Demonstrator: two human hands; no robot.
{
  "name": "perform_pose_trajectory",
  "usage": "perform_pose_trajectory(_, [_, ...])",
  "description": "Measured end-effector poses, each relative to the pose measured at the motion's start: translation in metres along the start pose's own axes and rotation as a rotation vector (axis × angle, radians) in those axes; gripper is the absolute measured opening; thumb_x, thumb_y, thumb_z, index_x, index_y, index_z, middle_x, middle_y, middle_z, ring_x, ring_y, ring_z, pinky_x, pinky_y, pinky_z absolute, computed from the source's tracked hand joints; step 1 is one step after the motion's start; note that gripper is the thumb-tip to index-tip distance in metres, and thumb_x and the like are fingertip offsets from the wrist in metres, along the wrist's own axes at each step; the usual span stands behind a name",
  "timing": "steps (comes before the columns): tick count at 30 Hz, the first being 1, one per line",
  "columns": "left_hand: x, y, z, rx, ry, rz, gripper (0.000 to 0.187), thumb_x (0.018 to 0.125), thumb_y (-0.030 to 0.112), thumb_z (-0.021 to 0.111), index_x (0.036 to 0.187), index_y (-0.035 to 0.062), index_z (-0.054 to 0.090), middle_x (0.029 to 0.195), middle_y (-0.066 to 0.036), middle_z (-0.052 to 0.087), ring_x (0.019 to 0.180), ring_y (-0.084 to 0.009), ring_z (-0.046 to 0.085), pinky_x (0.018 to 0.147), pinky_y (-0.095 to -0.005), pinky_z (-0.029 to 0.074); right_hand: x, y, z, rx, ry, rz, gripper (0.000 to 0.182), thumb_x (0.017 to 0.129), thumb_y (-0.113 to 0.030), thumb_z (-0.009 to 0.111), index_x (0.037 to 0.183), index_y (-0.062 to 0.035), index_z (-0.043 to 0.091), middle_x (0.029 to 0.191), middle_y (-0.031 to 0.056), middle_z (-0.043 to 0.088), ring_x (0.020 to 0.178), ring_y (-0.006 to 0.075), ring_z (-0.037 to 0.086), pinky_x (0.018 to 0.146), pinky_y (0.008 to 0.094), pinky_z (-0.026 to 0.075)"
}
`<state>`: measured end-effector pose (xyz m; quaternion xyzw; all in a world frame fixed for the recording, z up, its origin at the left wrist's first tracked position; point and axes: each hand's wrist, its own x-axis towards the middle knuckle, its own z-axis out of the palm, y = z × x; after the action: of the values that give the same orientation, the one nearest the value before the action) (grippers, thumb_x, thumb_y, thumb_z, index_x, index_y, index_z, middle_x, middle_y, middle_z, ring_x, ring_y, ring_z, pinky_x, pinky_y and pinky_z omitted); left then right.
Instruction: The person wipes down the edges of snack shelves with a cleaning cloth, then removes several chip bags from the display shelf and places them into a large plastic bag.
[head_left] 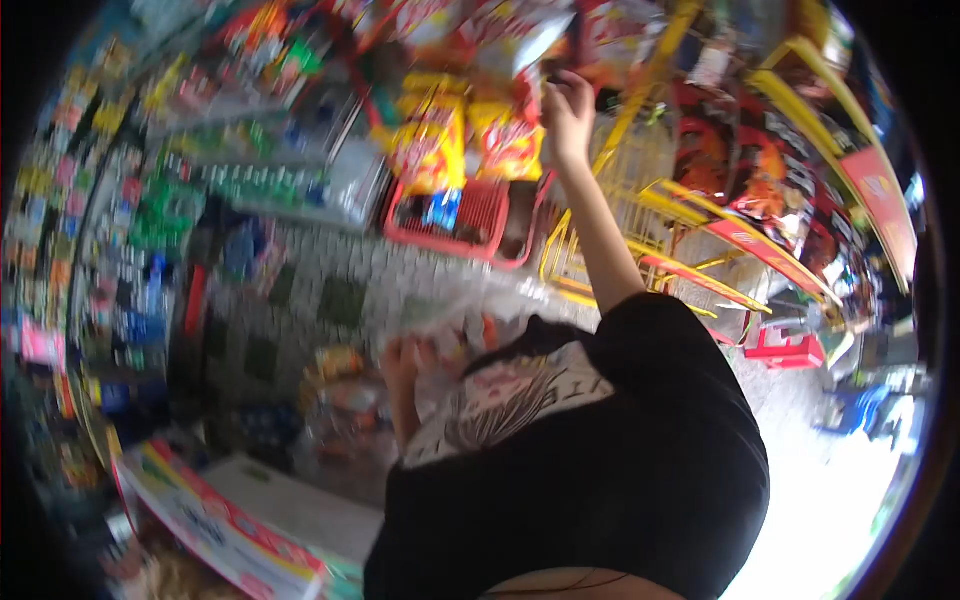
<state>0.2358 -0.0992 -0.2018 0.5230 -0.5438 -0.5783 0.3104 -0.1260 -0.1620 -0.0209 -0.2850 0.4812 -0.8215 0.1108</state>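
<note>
My right hand (570,115) is raised at the end of a stretched arm among the hanging snack bags. Its fingers are curled in beside a red packet edge; blur hides what they grip. Just left of it hang yellow-and-red snack bags (430,145). Lower down, in front of my shirt, my left hand (403,362) is closed at the top of a clear plastic bag (350,415), which has orange and brown packets in it. The shirt and the bag's folds partly cover this hand.
A red plastic basket (445,235) stands below the hanging bags. Yellow wire racks (690,215) with dark red snack bags (765,175) line the right. Packed shelves (60,230) rise at the left. A white box with coloured edging (225,520) is at lower left, by the tiled floor (345,300).
</note>
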Motion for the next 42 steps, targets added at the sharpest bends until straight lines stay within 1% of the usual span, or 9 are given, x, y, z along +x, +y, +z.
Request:
perform_pose_trajectory(6, [-0.035,0.095,-0.019,-0.077,0.102,0.081,0.013,0.076,0.015,0.050,0.071,0.0047,0.057,0.045,0.005,0.041,0.034,-0.0012,0.032,0.031,-0.0169,0.022,-0.145,-0.030,-0.017,-0.191,-0.620,0.369,0.006,0.074,-0.003,0.045,0.080,-0.0001,0.047,0.065,0.0006,0.047,0.052,0.0060,0.042,0.045,0.0188,0.034])
perform_pose_trajectory(11, [-0.059,0.129,-0.031,-0.150,0.113,0.124,0.015,0.077,0.013,0.049,0.073,0.0021,0.058,0.043,0.006,0.039,0.034,-0.0011,0.032,0.032,-0.0169,0.022,-0.202,-0.101,0.011,-0.274,-1.404,-0.139,0.011,0.067,-0.010,0.053,0.076,-0.0022,0.054,0.068,0.0108,0.054,0.061,0.0218,0.053,0.056,0.0303,0.042])
perform_pose_trajectory(17, [-0.096,0.137,-0.019,-0.191,0.082,0.205,0.016,0.074,0.005,0.050,0.086,-0.0040,0.054,0.065,-0.001,0.052,0.059,-0.0026,0.044,0.052,-0.0160,0.036,-0.258,0.035,0.004,-0.618,-1.445,0.445,0.019,0.071,-0.012,0.047,0.085,-0.0015,0.053,0.088,0.0125,0.051,0.079,0.0260,0.049,0.069,0.0330,0.039])
perform_pose_trajectory(19, [-0.104,0.133,-0.018,-0.156,0.093,0.376,0.016,0.073,0.002,0.049,0.087,-0.0047,0.054,0.075,-0.006,0.055,0.066,-0.0061,0.047,0.059,-0.0184,0.038,-0.269,0.055,-0.015,-0.636,-1.440,0.434,0.019,0.071,-0.012,0.047,0.086,-0.0020,0.053,0.089,0.0121,0.051,0.079,0.0258,0.049,0.069,0.0330,0.039])
perform_pose_trajectory(30, [-0.120,0.111,-0.022,-0.080,0.185,0.257,0.013,0.073,0.003,0.049,0.083,-0.0050,0.053,0.070,-0.004,0.055,0.063,-0.0062,0.046,0.057,-0.0185,0.036,-0.325,0.117,-0.114,-0.786,-1.436,0.347,0.022,0.069,-0.013,0.047,0.089,-0.0065,0.053,0.092,0.0086,0.050,0.076,0.0241,0.050,0.067,0.0327,0.040])
perform_pose_trajectory(32, [-0.124,0.110,-0.023,-0.129,0.191,0.233,0.013,0.073,0.004,0.050,0.082,-0.0051,0.053,0.068,-0.004,0.054,0.062,-0.0060,0.045,0.056,-0.0183,0.036,-0.306,0.080,-0.113,-1.024,-1.654,-0.494,0.028,0.062,-0.017,0.053,0.090,-0.0133,0.053,0.093,0.0026,0.049,0.082,0.0186,0.049,0.067,0.0330,0.040])
perform_pose_trajectory(39, [-0.135,0.107,-0.024,0.042,0.061,0.257,0.012,0.074,0.005,0.050,0.080,-0.0045,0.053,0.061,0.000,0.050,0.054,-0.0039,0.040,0.047,-0.0183,0.032,-0.300,0.064,-0.090,-1.132,-2.029,-0.055,0.024,0.061,-0.018,0.052,0.084,-0.0163,0.051,0.091,-0.0002,0.047,0.093,0.0147,0.042,0.069,0.0368,0.038])
perform_pose_trajectory(41, [-0.128,0.101,-0.030,0.063,0.108,0.305,0.012,0.074,0.006,0.050,0.079,-0.0039,0.054,0.059,0.001,0.049,0.052,-0.0031,0.039,0.044,-0.0181,0.030,-0.302,0.046,-0.084,-0.723,-1.641,-0.586,0.017,0.061,-0.014,0.050,0.078,-0.0124,0.049,0.087,0.0004,0.047,0.085,0.0160,0.046,0.071,0.0354,0.036])
perform_pose_trajectory(42, [-0.124,0.098,-0.033,0.019,0.125,0.279,0.011,0.074,0.007,0.050,0.077,-0.0030,0.054,0.058,0.002,0.047,0.050,-0.0020,0.037,0.043,-0.0174,0.028,-0.301,0.031,-0.075,-0.720,-1.643,-0.587,0.017,0.061,-0.014,0.050,0.078,-0.0124,0.049,0.087,0.0004,0.047,0.085,0.0160,0.046,0.071,0.0354,0.036])
